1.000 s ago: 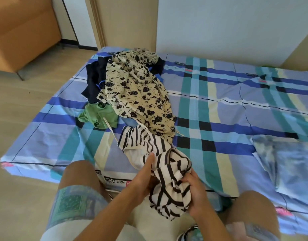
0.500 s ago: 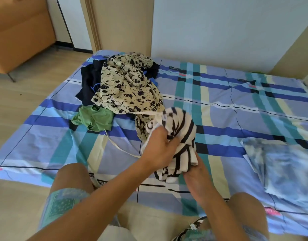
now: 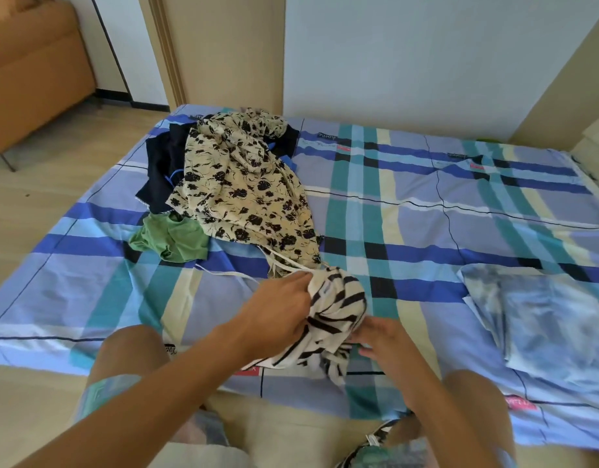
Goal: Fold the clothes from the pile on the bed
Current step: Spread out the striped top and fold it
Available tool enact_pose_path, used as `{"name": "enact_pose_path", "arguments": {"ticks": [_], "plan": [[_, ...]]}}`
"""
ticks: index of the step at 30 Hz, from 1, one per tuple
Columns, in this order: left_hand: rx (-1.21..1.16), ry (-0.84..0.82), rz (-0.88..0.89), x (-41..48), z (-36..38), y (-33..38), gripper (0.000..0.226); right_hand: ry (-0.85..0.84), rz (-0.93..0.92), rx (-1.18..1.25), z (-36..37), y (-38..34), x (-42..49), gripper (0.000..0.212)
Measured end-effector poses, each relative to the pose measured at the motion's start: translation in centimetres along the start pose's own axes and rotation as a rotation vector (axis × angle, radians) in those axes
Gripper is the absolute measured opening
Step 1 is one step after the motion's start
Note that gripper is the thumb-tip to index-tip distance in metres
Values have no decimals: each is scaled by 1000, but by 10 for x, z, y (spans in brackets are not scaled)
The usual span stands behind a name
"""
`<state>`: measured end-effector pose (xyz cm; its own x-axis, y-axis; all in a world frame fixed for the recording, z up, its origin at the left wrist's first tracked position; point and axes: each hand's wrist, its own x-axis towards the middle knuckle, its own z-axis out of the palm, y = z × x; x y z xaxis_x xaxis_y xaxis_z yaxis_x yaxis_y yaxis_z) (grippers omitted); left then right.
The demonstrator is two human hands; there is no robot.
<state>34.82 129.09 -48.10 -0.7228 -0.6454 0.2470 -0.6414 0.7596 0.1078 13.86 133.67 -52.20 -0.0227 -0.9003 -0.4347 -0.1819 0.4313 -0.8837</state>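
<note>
A bunched black-and-white striped garment [image 3: 338, 309] hangs just above the bed's near edge. My left hand [image 3: 274, 312] grips its upper bunch from the left. My right hand [image 3: 382, 339] holds its lower folds from the right, fingers curled into the cloth. Behind them lies the pile: a cream floral garment [image 3: 244, 184] on top, dark navy clothes [image 3: 163, 167] under it, and a green garment [image 3: 173, 238] at its near left. A thin white strap [image 3: 230, 273] trails from the pile toward my left hand.
The bed is covered by a blue, teal and cream plaid sheet [image 3: 426, 211]. A pale blue tie-dye cloth [image 3: 544, 315] lies flat at the right. My knees [image 3: 129, 349] press against the near edge. An orange cabinet [image 3: 31, 72] stands on the floor at far left.
Both hands lifted the striped garment from my lap up and forward over the bed, bunching it tighter. My right hand shifted lower onto its hanging folds.
</note>
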Motion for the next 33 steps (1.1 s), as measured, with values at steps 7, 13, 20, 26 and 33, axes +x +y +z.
{"name": "enact_pose_path", "arguments": {"ticks": [7,13,20,26,33], "plan": [[112,-36,97,-11,-7,-2,26,286,-446,-154,3,-22,1,43],[10,123,26,-1,-21,-16,35,-175,-494,-348,11,-51,5,66],[-156,160,-141,3,-29,-29,23,132,-547,-361,9,-61,10,24],[16,212,-239,10,-23,-44,33,301,-593,-257,-7,-77,11,35],[-254,369,-307,30,-44,-46,22,473,-674,-321,-25,-101,14,46]]}}
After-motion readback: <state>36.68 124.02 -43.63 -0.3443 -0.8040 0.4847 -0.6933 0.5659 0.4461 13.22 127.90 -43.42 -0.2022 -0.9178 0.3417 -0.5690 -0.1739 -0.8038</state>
